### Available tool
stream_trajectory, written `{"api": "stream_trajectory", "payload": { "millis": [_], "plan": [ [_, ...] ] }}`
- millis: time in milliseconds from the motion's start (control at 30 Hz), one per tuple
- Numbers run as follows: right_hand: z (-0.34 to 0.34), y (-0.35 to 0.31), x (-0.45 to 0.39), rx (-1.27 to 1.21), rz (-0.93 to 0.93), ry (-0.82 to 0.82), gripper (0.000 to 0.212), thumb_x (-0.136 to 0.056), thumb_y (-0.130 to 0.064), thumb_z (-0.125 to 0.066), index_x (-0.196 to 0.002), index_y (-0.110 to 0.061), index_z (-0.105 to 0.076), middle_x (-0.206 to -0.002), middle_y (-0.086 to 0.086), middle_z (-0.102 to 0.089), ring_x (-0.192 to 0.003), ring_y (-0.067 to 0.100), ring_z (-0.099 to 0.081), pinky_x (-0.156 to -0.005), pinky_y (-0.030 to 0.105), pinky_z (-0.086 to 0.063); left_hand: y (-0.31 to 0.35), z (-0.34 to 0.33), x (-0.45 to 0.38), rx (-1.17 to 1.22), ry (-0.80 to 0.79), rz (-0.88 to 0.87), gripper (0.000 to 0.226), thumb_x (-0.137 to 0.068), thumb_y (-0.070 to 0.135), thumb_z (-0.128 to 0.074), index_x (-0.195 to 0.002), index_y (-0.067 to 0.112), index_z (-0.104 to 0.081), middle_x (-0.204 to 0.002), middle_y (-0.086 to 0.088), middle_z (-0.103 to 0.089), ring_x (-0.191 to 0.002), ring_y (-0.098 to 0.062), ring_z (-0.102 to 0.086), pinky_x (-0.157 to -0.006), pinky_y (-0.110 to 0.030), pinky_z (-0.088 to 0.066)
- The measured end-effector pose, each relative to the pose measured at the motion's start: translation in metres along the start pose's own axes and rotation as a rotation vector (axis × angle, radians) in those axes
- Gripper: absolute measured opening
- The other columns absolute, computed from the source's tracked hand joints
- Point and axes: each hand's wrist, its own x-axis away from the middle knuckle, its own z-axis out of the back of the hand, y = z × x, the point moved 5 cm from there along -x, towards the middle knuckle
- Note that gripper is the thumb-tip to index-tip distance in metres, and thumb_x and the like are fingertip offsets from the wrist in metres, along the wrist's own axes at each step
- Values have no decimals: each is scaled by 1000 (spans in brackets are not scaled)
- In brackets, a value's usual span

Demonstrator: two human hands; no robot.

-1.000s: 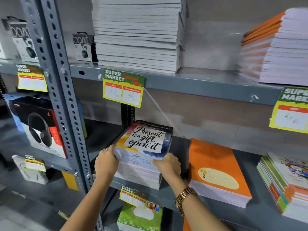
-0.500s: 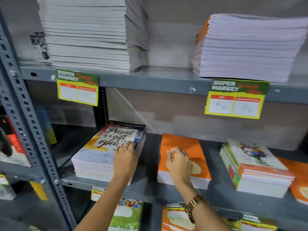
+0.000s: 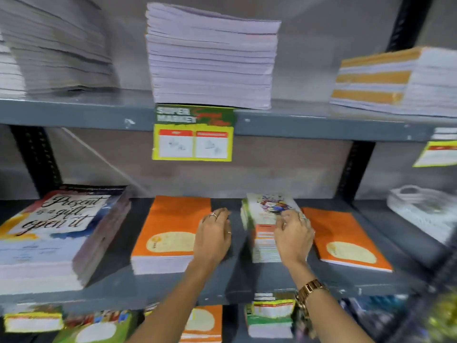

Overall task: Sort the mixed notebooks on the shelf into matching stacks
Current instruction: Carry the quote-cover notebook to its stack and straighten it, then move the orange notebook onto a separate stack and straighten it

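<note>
On the grey middle shelf [image 3: 247, 283] several notebook stacks lie side by side. At the far left is a stack topped by a "Present is a gift, open it" cover [image 3: 57, 219]. To its right is an orange stack [image 3: 170, 231]. Then comes a mixed multicoloured stack with a flower cover [image 3: 264, 219], and at the right a thin orange stack [image 3: 346, 238]. My left hand [image 3: 214, 237] rests with fingers spread on the right edge of the first orange stack. My right hand [image 3: 294, 233], with a gold watch at the wrist, lies over the right side of the mixed stack, its fingers on the top cover.
The upper shelf carries tall pale stacks [image 3: 212, 58], another pale pile at left [image 3: 49, 50] and an orange-striped pile [image 3: 395, 80]. A yellow price tag [image 3: 193, 137] hangs from its edge. A white basket [image 3: 425, 214] sits far right. More notebooks lie on the shelf below [image 3: 202, 323].
The view has swung right. My left hand left the "Present" stack for the orange stack's right edge. My right hand moved from the orange stack onto the mixed stack.
</note>
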Motion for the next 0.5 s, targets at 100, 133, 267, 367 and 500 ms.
{"api": "stream_trajectory", "payload": {
  "millis": [100, 133, 267, 367, 500],
  "plan": [
    [17, 46, -17, 22, -50, 27, 14, -86, -13, -60, -96, -8, -67, -97, 14, -69, -95, 35, -59, -80, 40, -45, 41, -35, 0, 77, -45, -42, 23, -79, 2, -55, -101, 4, -62, -97, -17, -70, -84, -35, -65, -77, -42, -53],
    [22, 57, -21, 26, -61, 38, 12, -84, -12, -61, -94, -9, -67, -96, 14, -69, -94, 35, -59, -79, 40, -44, 53, -45, 1, 81, -59, -68, 22, -78, 1, -56, -99, 5, -62, -94, -15, -71, -80, -34, -65, -73, -39, -53],
    [40, 107, -38, 65, -118, 57, 11, -81, -9, -63, -91, -6, -68, -94, 17, -70, -90, 37, -60, -75, 41, -46, 103, -82, 2, 158, -89, -67, 24, -75, 3, -56, -96, 10, -64, -89, -12, -71, -70, -33, -65, -55, -33, -52],
    [50, 150, -50, 131, -213, -22, 20, -85, -13, -60, -103, -7, -65, -108, 15, -66, -104, 34, -57, -85, 40, -45, 139, -109, 4, 306, -117, -26, 25, -82, 8, -47, -101, 8, -63, -91, -18, -69, -76, -36, -64, -62, -38, -52],
    [52, 203, -59, 227, -374, -200, 41, -89, -25, -57, -122, -2, -53, -129, 18, -54, -120, 34, -48, -94, 41, -44, 169, -147, 7, 484, -216, 107, 24, -89, 11, -47, -108, 11, -62, -101, -15, -69, -88, -30, -64, -77, -39, -52]
  ]
}}
